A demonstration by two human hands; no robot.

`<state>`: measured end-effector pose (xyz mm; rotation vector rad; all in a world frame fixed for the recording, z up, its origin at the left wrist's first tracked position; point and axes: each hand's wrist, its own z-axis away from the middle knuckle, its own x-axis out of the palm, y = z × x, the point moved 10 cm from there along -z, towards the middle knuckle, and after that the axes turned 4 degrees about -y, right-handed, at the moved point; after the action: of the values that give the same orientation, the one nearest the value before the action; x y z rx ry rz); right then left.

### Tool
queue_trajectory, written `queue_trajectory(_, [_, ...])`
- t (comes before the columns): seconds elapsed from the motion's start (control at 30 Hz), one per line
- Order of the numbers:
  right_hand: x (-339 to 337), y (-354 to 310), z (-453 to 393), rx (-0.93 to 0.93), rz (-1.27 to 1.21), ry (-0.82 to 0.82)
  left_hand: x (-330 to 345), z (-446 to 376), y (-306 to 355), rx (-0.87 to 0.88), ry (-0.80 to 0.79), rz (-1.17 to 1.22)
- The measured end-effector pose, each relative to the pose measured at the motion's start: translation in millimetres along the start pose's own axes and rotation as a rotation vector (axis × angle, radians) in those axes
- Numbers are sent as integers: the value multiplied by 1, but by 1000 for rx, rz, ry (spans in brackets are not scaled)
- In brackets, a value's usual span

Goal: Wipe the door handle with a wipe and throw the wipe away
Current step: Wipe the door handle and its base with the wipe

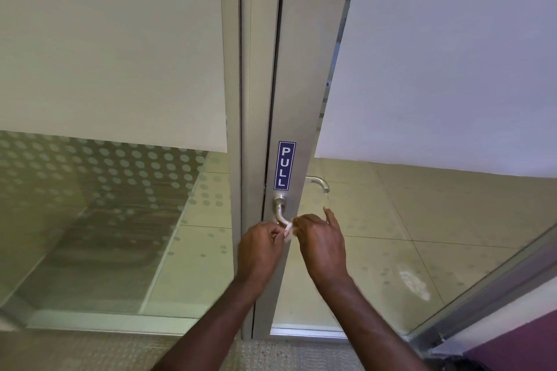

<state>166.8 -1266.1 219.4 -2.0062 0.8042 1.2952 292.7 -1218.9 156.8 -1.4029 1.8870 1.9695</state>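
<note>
A brushed-metal door handle (279, 208) curves down from the aluminium door frame, just under a blue PULL sign (284, 166). Both my hands meet right below its lower bend. My left hand (261, 245) and my right hand (321, 241) each pinch a small white wipe (288, 232) held between them, which touches the handle's lower end. Most of the wipe is hidden by my fingers. A second handle (319, 182) shows through the glass on the door's far side.
Frosted glass panels (114, 45) with dot patterns flank the door frame (297, 75). Beige floor tiles (422, 220) show through the glass. A purple wall (518, 337) and something dark sit at the lower right corner. Speckled carpet lies under my arms.
</note>
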Motion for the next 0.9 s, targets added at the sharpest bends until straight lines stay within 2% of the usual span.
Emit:
queue_trajectory(0.23, [9,-25,-17,51,-62,-66,-18,1,-20,14,38,-37])
queue_trajectory(0.33, [15,-27,-30,154,-201,-73,-29,-1,-28,24,73,-25])
queue_trajectory(0.47, [18,-26,-40,301,-267,-61,-32,-4,-35,28,73,-28])
queue_trajectory(0.7, [24,-29,-36,205,-171,-29,-27,-3,-41,33,76,-25])
queue_trajectory(0.9, [25,-18,-47,400,-331,-3,-25,-7,-38,46,78,-40])
